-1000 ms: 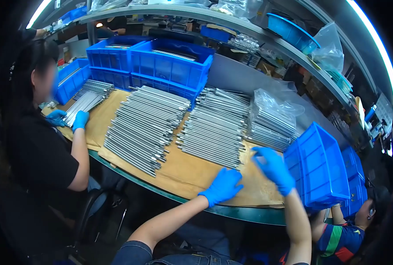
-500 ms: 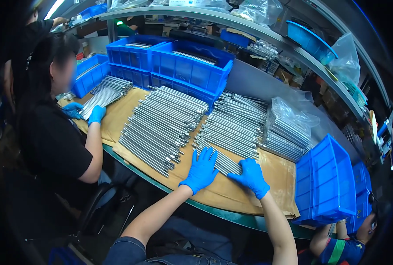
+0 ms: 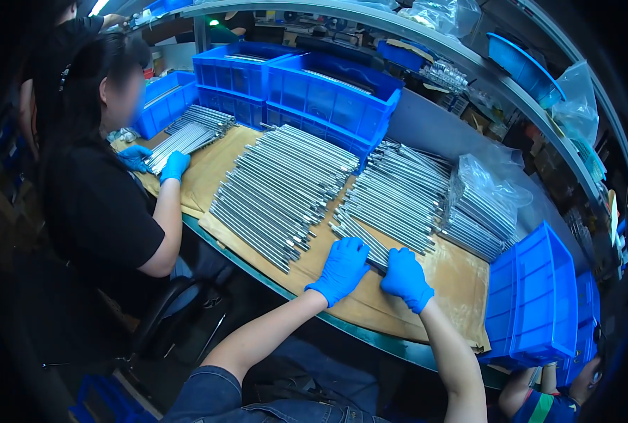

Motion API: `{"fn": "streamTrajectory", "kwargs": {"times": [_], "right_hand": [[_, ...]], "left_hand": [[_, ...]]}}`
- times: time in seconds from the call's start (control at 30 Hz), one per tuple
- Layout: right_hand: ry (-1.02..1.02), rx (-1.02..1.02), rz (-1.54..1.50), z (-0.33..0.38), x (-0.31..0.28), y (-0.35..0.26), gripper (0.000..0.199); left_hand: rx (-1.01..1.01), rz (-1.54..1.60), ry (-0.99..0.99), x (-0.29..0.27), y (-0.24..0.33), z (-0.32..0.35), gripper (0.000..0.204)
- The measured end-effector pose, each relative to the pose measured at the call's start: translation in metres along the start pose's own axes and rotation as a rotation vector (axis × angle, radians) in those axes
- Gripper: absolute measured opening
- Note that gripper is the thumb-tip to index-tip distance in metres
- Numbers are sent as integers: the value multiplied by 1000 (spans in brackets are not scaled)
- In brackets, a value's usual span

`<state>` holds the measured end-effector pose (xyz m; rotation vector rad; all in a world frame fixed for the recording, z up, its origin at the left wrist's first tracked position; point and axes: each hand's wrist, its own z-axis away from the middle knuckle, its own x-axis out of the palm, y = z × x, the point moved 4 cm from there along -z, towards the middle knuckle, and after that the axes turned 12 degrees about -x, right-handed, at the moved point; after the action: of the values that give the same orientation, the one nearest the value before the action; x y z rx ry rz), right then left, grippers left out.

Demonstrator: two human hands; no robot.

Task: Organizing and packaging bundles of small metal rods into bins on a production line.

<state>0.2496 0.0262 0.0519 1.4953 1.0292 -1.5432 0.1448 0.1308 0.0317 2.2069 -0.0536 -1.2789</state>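
Rods [image 3: 285, 187] shiny metal; bins [image 3: 324, 99] smooth plastic; brown paper [image 3: 462, 285] matt.

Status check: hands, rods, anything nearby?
Right hand gripping small rod bundle at its right end; left hand against its side. Larger rod pile just beyond. Blue bin off to the right.

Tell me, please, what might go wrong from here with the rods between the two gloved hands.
No tie shows on the small bundle of rods between the left hand and right hand, so it might slip apart. It lies close to the larger row of rods, so some could get mixed in. The blue bin stands near the table edge, so a bump might shift it.
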Motion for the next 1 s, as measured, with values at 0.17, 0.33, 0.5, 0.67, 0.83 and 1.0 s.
{"fn": "streamTrajectory", "kwargs": {"times": [0.17, 0.33, 0.5, 0.67, 0.83, 1.0], "right_hand": [[-42, -87, -16, 1, -2, 0, 32], [-21, 1, -29, 0, 5, -6, 18], [53, -54, 11, 5, 1, -7, 29], [-113, -26, -64, 18, -19, -7, 35], [-135, -22, -247, 30, -7, 16, 30], [-173, 82, -741, 63, -25, -4, 35]], "left_hand": [[2, 30, 66, -2, -3, 4, 30], [111, 102, 213, -15, 3, 20, 22], [208, 218, -110, -2, 5, 34, 21], [245, 303, -5, -4, 7, 34, 19], [14, 479, -57, 5, 17, 34, 25], [-552, 995, -342, 3, 5, 28, 36]]}}
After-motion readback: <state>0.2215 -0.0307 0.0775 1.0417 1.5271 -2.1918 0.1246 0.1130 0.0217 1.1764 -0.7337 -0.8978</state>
